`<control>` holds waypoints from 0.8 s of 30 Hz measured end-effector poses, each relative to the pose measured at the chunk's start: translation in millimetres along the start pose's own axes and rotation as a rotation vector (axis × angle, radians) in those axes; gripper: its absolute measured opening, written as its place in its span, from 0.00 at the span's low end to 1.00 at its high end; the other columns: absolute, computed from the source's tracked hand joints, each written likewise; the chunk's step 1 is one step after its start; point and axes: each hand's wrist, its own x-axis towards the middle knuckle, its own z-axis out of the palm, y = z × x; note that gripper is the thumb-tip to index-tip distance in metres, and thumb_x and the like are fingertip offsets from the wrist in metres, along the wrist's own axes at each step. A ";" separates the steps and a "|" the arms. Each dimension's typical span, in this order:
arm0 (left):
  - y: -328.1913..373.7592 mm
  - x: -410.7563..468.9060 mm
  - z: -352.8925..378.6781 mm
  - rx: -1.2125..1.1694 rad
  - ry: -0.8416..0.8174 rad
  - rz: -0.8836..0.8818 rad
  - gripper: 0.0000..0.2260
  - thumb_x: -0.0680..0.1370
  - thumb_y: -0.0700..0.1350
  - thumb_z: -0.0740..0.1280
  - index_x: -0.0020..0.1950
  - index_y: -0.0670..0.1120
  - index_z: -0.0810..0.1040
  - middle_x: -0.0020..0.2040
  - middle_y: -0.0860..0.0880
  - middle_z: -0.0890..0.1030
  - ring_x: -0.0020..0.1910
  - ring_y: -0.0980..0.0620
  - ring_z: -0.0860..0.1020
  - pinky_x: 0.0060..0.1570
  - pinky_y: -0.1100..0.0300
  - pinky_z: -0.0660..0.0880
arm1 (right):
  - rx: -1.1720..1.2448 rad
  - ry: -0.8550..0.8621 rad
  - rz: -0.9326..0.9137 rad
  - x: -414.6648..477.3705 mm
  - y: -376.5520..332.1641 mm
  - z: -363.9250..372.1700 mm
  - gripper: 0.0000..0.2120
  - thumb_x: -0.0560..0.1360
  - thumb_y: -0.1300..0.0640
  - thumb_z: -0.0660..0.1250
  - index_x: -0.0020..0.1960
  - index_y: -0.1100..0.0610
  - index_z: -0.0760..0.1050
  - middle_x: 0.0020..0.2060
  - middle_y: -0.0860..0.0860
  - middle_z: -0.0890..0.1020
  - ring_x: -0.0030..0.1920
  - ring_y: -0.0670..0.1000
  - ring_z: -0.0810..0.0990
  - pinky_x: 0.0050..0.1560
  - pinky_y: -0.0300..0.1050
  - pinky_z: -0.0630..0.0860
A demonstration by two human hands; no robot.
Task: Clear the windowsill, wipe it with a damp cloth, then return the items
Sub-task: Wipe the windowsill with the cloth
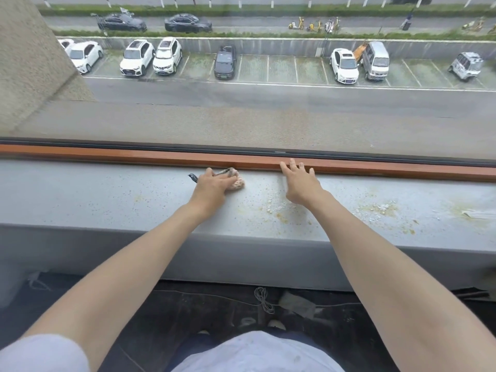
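Note:
A wide grey windowsill (107, 194) runs across the view below a brown wooden window frame (161, 157). My left hand (212, 183) presses a bunched pinkish cloth (237, 183) onto the sill close to the frame; a dark patterned corner of the cloth sticks out to the left. My right hand (300, 181) lies flat on the sill to the right of the cloth, fingers straight and spread, fingertips touching the wooden frame. White crumbs and yellowish stains (276, 208) speckle the sill between and to the right of my hands.
More white debris (378, 210) and a scrap of something pale (480, 213) lie on the sill's right part. Behind the glass is a car park far below. On the dark floor under the sill lies a coiled cord (264, 299).

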 end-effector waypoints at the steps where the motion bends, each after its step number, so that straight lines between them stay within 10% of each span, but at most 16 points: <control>1: 8.2 -4.1 2.9 0.001 -0.018 0.058 0.29 0.74 0.29 0.57 0.70 0.53 0.71 0.68 0.55 0.73 0.46 0.49 0.61 0.50 0.55 0.64 | 0.008 -0.005 0.002 0.2 -1.0 -0.5 0.37 0.75 0.68 0.57 0.78 0.54 0.43 0.77 0.57 0.46 0.77 0.60 0.48 0.74 0.59 0.48; 5: -0.4 -14.9 5.9 -0.010 -0.171 0.399 0.31 0.70 0.27 0.59 0.68 0.49 0.74 0.64 0.55 0.76 0.45 0.48 0.64 0.49 0.52 0.68 | 0.055 -0.035 0.017 1.1 1.1 -0.7 0.37 0.77 0.59 0.63 0.78 0.54 0.44 0.77 0.57 0.46 0.77 0.60 0.48 0.74 0.59 0.48; 11: 12.1 -2.4 -4.9 0.144 -0.098 -0.043 0.32 0.75 0.30 0.55 0.76 0.51 0.59 0.74 0.52 0.65 0.56 0.44 0.65 0.57 0.54 0.65 | 0.158 -0.044 0.018 -1.3 2.7 0.4 0.38 0.77 0.44 0.62 0.78 0.54 0.46 0.77 0.56 0.44 0.77 0.60 0.46 0.73 0.64 0.51; 17: 6.6 -28.0 2.1 0.194 -0.196 0.369 0.33 0.75 0.29 0.54 0.77 0.52 0.56 0.76 0.58 0.56 0.55 0.48 0.64 0.55 0.56 0.64 | 0.128 -0.068 0.023 4.2 3.9 -4.4 0.33 0.80 0.43 0.58 0.78 0.55 0.50 0.77 0.56 0.48 0.77 0.60 0.49 0.72 0.64 0.53; 24: 24.4 -25.4 15.5 0.141 -0.061 -0.032 0.33 0.74 0.29 0.53 0.77 0.50 0.58 0.76 0.52 0.61 0.58 0.44 0.64 0.55 0.53 0.62 | 0.108 -0.077 0.036 -0.6 -1.4 2.9 0.32 0.80 0.48 0.58 0.78 0.54 0.48 0.77 0.57 0.46 0.77 0.60 0.47 0.72 0.64 0.52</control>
